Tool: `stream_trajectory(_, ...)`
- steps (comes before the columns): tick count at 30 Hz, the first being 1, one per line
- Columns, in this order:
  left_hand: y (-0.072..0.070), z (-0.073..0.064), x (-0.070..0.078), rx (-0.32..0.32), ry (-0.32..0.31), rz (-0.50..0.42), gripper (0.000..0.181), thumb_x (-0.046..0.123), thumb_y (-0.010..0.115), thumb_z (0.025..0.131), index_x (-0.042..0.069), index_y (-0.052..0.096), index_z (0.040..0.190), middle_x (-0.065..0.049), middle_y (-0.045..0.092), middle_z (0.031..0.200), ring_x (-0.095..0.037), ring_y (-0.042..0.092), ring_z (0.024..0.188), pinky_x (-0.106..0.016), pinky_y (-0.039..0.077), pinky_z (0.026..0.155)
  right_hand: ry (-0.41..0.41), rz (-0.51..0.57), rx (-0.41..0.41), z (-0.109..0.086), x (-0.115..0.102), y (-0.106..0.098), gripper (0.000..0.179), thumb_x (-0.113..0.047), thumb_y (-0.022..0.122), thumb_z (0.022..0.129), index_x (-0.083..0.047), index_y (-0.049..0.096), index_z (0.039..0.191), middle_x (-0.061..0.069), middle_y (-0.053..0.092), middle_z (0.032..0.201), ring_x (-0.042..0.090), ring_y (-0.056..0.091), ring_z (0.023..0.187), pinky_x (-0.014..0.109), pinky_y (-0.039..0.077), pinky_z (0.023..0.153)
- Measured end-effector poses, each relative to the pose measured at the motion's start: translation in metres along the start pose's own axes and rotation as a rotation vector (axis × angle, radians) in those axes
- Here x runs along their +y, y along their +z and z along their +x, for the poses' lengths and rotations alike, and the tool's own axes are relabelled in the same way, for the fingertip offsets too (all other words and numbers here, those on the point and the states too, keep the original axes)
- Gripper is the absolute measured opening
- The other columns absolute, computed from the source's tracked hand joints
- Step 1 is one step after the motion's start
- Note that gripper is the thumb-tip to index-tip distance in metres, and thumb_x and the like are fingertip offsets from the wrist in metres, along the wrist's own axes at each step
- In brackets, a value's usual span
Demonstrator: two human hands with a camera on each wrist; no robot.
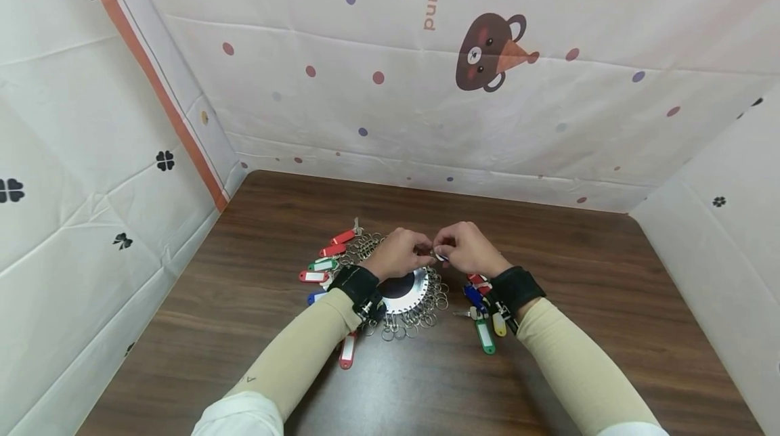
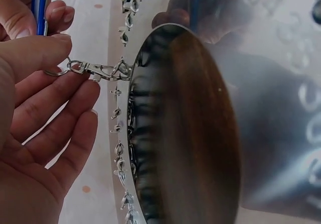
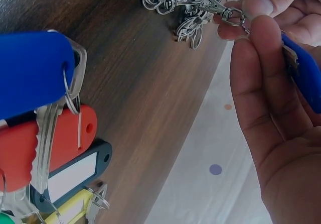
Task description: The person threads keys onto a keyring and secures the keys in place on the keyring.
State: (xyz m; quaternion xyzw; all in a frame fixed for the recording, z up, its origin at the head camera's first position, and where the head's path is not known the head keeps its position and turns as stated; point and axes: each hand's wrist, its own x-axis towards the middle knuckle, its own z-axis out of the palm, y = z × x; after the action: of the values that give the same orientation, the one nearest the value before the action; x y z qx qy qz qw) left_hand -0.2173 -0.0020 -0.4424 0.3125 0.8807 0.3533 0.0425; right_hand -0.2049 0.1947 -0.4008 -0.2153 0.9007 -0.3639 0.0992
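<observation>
While left hand (image 1: 395, 254) holds metal clasp (image 2: 92, 69) | right hand (image 1: 472, 250) grips blue key tag (image 3: 307, 77)

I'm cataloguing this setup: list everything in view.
Wood-grain table: one, brown, below
Round metal disc: one, silver, on table
Metal swivel clips: many, silver, around disc
Plastic key tags: over ten; red, green, blue, yellow, dark; beside disc
Held plastic tag: one, blue, right hand
Metal keys: several, silver, among tags
Printed cloth sheets: several, white, around table
Straps: two, black, on wrists
Sleeves: two, beige, on forearms
Left hand: one, holding clip
Right hand: one, holding tag
</observation>
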Motion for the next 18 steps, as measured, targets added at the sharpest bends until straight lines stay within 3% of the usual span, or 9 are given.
stream_trajectory(6,0.0001,-0.0005,0.004,0.0,0.0,0.006,0.025,0.018,0.08,0.093,0.008,0.076,0.115,-0.005,0.081,0.108,-0.017,0.077,0.099,-0.03,0.061,0.088,-0.005,0.004,0.02,-0.0002,-0.0005,-0.0001,0.015,0.001,0.064,0.099,-0.002,0.076,0.09,0.01,0.073,0.081,0.035,0.074,0.07,0.027,0.058,0.057)
stream_trajectory(18,0.0004,-0.0009,0.0017,0.011,0.02,0.04,0.022,0.019,0.079,0.094,0.007,0.077,0.112,-0.005,0.082,0.105,-0.015,0.078,0.096,-0.027,0.061,0.084,-0.008,0.012,0.02,0.0007,-0.0003,0.0012,0.017,0.0,0.064,0.1,-0.004,0.076,0.089,0.012,0.073,0.08,0.035,0.074,0.07,0.028,0.055,0.055)
